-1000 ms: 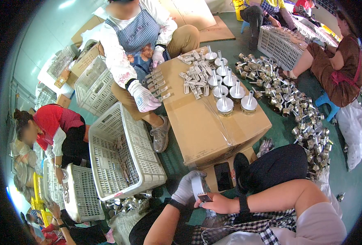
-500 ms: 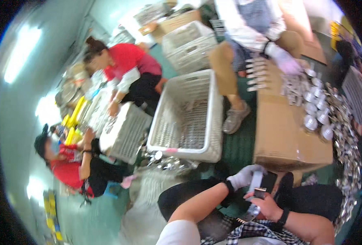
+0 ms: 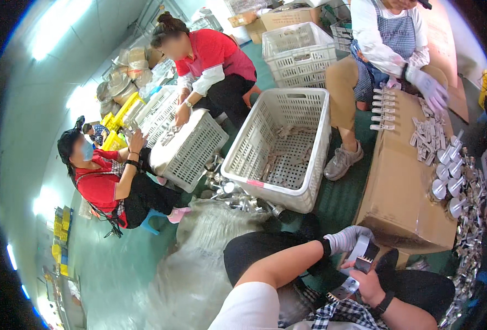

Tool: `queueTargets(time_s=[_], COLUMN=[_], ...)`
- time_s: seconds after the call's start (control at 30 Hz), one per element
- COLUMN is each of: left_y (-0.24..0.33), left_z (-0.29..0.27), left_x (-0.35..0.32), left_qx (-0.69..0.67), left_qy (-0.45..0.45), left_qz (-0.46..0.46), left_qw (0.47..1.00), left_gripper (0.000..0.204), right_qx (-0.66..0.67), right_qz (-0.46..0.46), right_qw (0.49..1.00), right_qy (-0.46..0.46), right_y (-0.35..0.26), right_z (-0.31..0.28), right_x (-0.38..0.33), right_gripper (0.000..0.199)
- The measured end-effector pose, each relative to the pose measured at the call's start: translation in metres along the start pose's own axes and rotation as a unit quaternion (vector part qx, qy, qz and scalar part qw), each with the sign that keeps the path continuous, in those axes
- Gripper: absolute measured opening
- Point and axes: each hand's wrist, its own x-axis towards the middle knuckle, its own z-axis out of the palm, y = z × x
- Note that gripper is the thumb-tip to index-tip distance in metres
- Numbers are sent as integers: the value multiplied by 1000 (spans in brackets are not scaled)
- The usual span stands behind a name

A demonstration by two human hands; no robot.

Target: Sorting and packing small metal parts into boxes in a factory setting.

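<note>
In my lap I hold a pale, silvery metal piece with toothed edges [image 3: 343, 289]; its exact kind is unclear. My left hand [image 3: 349, 240], in a striped light glove, is closed round its upper end, the fingertips partly hidden. My bare right hand [image 3: 371, 285], with a dark band at the wrist, grips it lower down. A dark toothed plate [image 3: 363, 265] shows by the right fingers; whether it is a separate part I cannot tell. Just beyond both hands stands a cardboard box [image 3: 400, 181].
Pale clips [image 3: 427, 137] and round metal pieces with stems [image 3: 448, 173] lie on the box. Shiny metal parts [image 3: 469, 253] pile up at the right. A white crate [image 3: 317, 190] stands ahead, beside a plastic sack [image 3: 199, 247]. Co-workers sit at the left and across the box.
The view has shifted, so the surroundings sit further right. The metal piece stays between my hands. The co-worker's gloved hand across the box has moved above the clips.
</note>
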Motion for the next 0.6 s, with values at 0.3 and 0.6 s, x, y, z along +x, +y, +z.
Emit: queueTargets(time_s=[0.3,0.6], left_y=[8,2], left_z=[1,0], left_x=[-2,-3], left_qx=[-134,-81], left_qy=[6,23], left_qz=[-61,-44], left_qw=[989,995], left_gripper=[23,23], right_qx=[-20,-7], right_qz=[-24,-23], right_qw=[999,1000], right_qy=[-6,-5], right_y=[5,3], right_z=[-1,-1], right_x=[4,4], right_gripper=[20,18])
